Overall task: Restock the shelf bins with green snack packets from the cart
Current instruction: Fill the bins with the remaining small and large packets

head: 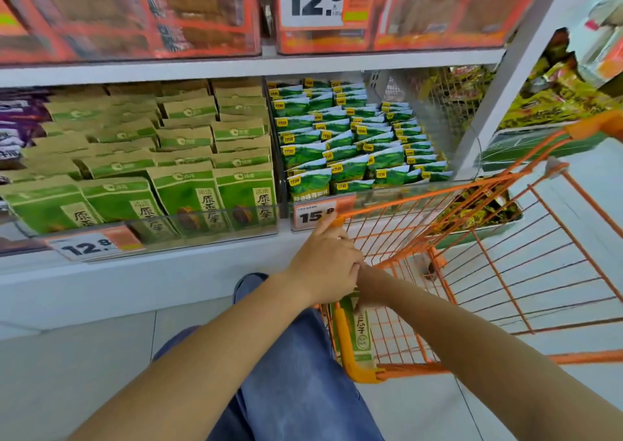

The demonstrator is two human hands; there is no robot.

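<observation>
A green snack packet (360,336) stands upright inside the near left corner of the orange wire cart (505,272). My right hand (368,300) reaches down into the cart and grips the top of this packet; most of the hand is hidden behind my left hand. My left hand (325,262) lies over the cart's left rim, fingers stretched toward the rim's far corner. The shelf bin (141,228) at left holds rows of matching green-and-kraft packets. The bin to its right (387,198) holds small green packets.
Price tags 12.8 (84,247) and 15.8 (315,216) hang on the bin fronts. Orange boxes (135,12) fill the shelf above. Yellow packets (478,204) lie in a bin behind the cart. My knee in blue jeans (296,373) is below, on grey floor tiles.
</observation>
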